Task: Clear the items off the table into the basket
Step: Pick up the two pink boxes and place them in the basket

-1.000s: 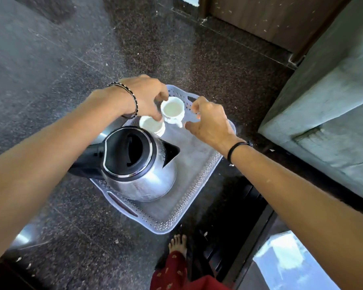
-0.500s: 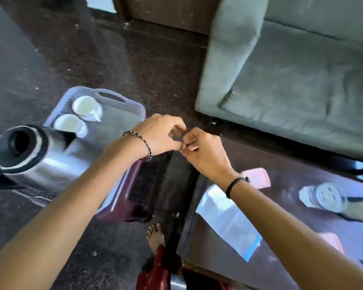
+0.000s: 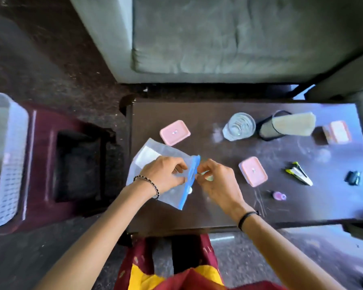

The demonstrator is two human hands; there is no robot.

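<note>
A clear zip bag (image 3: 153, 153) with a blue zip strip (image 3: 190, 181) lies on the left part of the dark table (image 3: 218, 214). My left hand (image 3: 164, 174) rests on the bag and pinches it just left of the strip. My right hand (image 3: 216, 183) pinches the strip from the right side. The white basket (image 3: 6, 164) stands at the far left edge of view on a maroon stool (image 3: 42, 160), well apart from both hands. The kettle and cups in it are mostly out of frame.
On the table are two pink lidded boxes (image 3: 175, 132) (image 3: 253, 171), a glass (image 3: 239, 126), a black mesh holder (image 3: 266, 128) lying on its side, a pink-orange box (image 3: 337, 131), a green-white clip (image 3: 300, 176), a black item (image 3: 352, 177) and a pink bottle (image 3: 278, 195). A grey sofa (image 3: 218, 38) lies beyond.
Both hands left the cups in the basket and moved right to the table, where they now pinch the zip bag. The view swung from the basket to the table.
</note>
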